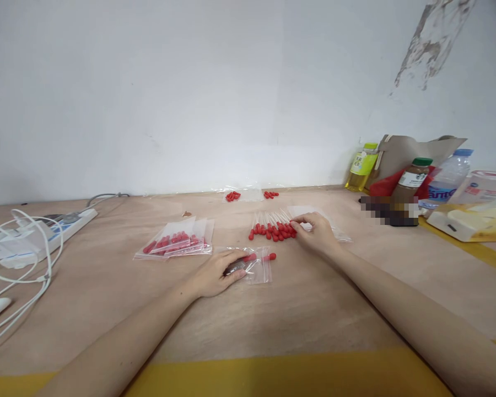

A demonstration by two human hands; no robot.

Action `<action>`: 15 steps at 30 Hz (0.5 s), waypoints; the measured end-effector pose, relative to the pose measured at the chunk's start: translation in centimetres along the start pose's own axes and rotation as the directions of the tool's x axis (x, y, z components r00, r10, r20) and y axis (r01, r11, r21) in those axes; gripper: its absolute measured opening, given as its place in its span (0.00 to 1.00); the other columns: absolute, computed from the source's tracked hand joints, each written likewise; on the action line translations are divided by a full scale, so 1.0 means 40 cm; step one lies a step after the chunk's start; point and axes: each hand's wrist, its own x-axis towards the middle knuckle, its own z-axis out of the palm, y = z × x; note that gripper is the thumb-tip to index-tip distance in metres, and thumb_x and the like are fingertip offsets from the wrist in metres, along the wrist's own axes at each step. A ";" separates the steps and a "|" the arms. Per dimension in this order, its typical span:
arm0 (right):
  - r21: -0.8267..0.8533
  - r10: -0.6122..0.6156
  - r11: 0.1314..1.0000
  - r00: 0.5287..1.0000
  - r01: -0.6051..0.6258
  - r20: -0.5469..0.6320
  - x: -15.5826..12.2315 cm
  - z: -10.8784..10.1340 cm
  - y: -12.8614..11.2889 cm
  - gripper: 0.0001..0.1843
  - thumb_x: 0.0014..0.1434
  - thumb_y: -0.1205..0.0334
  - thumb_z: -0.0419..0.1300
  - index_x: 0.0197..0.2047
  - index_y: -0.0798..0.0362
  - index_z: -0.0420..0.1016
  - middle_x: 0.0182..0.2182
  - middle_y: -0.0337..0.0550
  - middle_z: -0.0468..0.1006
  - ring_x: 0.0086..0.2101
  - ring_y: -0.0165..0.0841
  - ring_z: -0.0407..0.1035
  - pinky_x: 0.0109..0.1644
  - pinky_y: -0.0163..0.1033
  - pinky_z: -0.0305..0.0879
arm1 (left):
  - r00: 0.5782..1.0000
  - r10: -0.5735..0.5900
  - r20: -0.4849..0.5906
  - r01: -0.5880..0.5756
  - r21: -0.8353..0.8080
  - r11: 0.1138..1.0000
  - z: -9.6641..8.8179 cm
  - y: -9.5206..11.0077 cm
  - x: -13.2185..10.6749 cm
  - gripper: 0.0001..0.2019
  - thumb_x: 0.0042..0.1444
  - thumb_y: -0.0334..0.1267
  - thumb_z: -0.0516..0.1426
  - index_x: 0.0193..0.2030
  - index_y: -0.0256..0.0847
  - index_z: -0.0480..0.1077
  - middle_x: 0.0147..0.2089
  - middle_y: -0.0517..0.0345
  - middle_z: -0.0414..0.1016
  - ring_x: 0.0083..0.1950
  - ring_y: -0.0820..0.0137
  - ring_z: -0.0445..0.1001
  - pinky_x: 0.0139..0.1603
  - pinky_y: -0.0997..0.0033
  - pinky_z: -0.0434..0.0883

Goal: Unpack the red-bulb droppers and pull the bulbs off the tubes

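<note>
My left hand (219, 273) rests on the table, its thumb and fingers closed on a clear zip bag (264, 275). A red-tipped stick (271, 257) lies at the bag's mouth, and another red tip shows beside my fingers. Further right, my right hand (316, 231) pinches at the right edge of a pile of white sticks with red tips (273, 229); its fingertips are on one red tip. Part of a flat clear bag (341, 234) lies behind and beside that hand. To the left are overlapping zip bags (177, 240) with red-tipped sticks inside.
Small groups of red pieces (232, 196) lie by the wall on clear plastic. A power strip (49, 242) with white cables stands at left. Bottles (411, 179), a grey bag (413, 151) and a plastic package (475, 204) stand at right. Yellow tape (281, 377) runs along the front.
</note>
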 end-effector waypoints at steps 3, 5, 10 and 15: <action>0.020 -0.056 0.998 0.993 0.054 0.100 -0.008 -0.002 -0.047 0.08 0.52 0.58 0.56 0.28 0.51 0.74 0.25 0.40 0.75 0.30 0.33 0.66 0.40 0.40 0.59 | 0.999 -0.039 0.005 0.039 -0.020 0.999 0.001 0.003 0.000 0.21 0.57 0.45 0.50 0.56 0.46 0.59 0.55 0.56 0.66 0.54 0.65 0.65 0.54 0.63 0.63; 0.053 -0.118 0.993 0.952 0.107 0.281 -0.019 0.000 -0.082 0.09 0.51 0.54 0.58 0.27 0.50 0.75 0.25 0.39 0.75 0.31 0.32 0.66 0.41 0.41 0.58 | 0.997 -0.073 0.003 0.073 -0.047 0.996 0.004 0.005 -0.001 0.21 0.56 0.46 0.51 0.57 0.45 0.59 0.56 0.56 0.66 0.54 0.65 0.65 0.53 0.64 0.63; 0.030 -0.159 0.985 0.848 0.167 0.505 -0.043 0.010 -0.132 0.09 0.49 0.52 0.60 0.32 0.46 0.75 0.31 0.39 0.75 0.37 0.35 0.65 0.42 0.42 0.55 | 0.994 -0.113 -0.005 0.113 -0.083 0.990 0.008 0.009 -0.002 0.23 0.56 0.47 0.51 0.57 0.45 0.58 0.56 0.55 0.65 0.55 0.64 0.65 0.54 0.63 0.63; 0.296 -0.101 0.951 0.810 -0.093 0.578 -0.008 -0.016 -0.086 0.12 0.47 0.52 0.61 0.29 0.52 0.73 0.29 0.40 0.75 0.32 0.32 0.67 0.37 0.38 0.60 | 0.995 -0.102 0.002 0.101 -0.060 0.993 0.005 0.011 -0.003 0.22 0.56 0.46 0.51 0.57 0.46 0.58 0.57 0.56 0.65 0.55 0.65 0.64 0.54 0.64 0.63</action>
